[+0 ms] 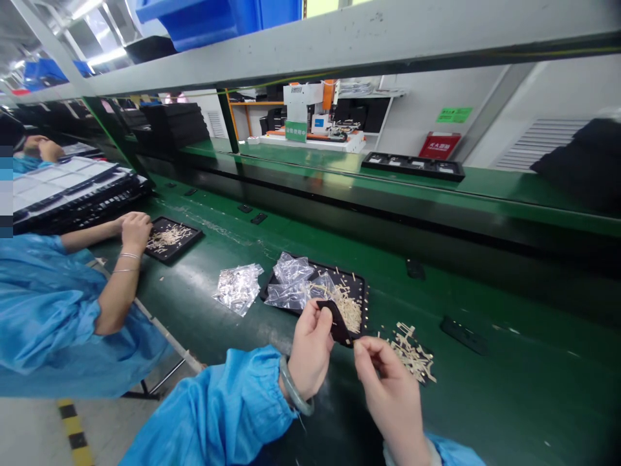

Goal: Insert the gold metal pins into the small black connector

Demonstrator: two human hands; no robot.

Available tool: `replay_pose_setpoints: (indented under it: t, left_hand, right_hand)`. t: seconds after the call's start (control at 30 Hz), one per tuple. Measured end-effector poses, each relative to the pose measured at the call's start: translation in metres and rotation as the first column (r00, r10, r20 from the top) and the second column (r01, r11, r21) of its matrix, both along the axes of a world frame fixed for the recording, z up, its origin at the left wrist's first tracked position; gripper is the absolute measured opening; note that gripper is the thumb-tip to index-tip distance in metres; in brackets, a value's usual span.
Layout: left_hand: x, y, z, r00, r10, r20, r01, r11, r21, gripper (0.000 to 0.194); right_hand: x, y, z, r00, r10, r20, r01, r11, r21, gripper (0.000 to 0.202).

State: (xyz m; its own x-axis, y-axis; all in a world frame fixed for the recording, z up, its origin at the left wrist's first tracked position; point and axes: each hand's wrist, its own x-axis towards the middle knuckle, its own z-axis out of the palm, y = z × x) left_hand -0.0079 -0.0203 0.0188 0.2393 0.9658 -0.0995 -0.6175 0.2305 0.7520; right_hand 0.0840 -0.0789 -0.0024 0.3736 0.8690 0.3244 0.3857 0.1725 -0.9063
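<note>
My left hand (310,346) grips a thin black plate (337,323) between thumb and fingers, tilted above the table. At the plate's lower right corner, the thumb and index finger of my right hand (388,382) are pinched together; whatever they hold is too small to make out. Behind my hands lies a black tray (363,294) with many small beige pieces (348,309) and clear plastic bags (294,281). Right of it is a loose pile of beige pieces (412,353).
A co-worker's hand (136,230) is at another black tray (167,255) on the left. Plastic bags (239,288) lie between the trays. Black plates (463,334) are on the green table (194,310). A ledge (301,158) runs behind, under a grey beam (339,45).
</note>
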Motion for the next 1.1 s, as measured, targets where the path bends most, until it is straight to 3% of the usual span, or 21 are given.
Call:
replay_pose_setpoints:
  t: [0.13,0.33,0.7,0.8,0.87,1.0,1.1]
  left_hand:
    - [-0.002,0.0,-0.002,0.998,0.022,-0.058,-0.021,1.0,0.022,0.025]
    - [-0.005,0.001,-0.003,0.995,0.033,-0.098,-0.026,0.997,0.066,0.021]
    - [-0.008,-0.003,-0.009,0.979,0.092,-0.181,-0.062,0.985,0.163,0.018]
    - [-0.008,0.002,-0.006,0.984,0.042,-0.171,-0.022,0.993,0.116,0.019]
    - [-0.007,0.007,-0.003,0.992,-0.03,-0.12,0.034,0.999,0.034,0.022]
    - [-0.006,0.014,0.0,0.979,-0.201,0.026,0.203,0.971,-0.126,0.028]
    - [-0.005,0.015,-0.003,0.936,-0.324,0.134,0.347,0.909,-0.229,0.028]
  right_hand:
    - [0.004,0.0,-0.003,0.981,-0.013,0.192,-0.016,0.989,0.149,0.008]
    - [0.011,0.0,0.004,0.894,0.007,0.449,-0.129,0.962,0.241,0.011]
    - [0.016,-0.004,0.018,0.572,-0.152,0.806,-0.2,0.927,0.317,0.014]
    - [0.021,-0.005,0.023,0.564,0.011,0.826,-0.353,0.907,0.229,0.017]
    - [0.029,-0.004,0.028,0.608,0.167,0.776,-0.459,0.871,0.172,0.019]
    - [0.047,0.0,0.032,0.75,0.231,0.619,-0.411,0.897,0.163,0.025]
    - [0.055,0.004,0.03,0.686,0.259,0.68,-0.405,0.913,0.06,0.029]
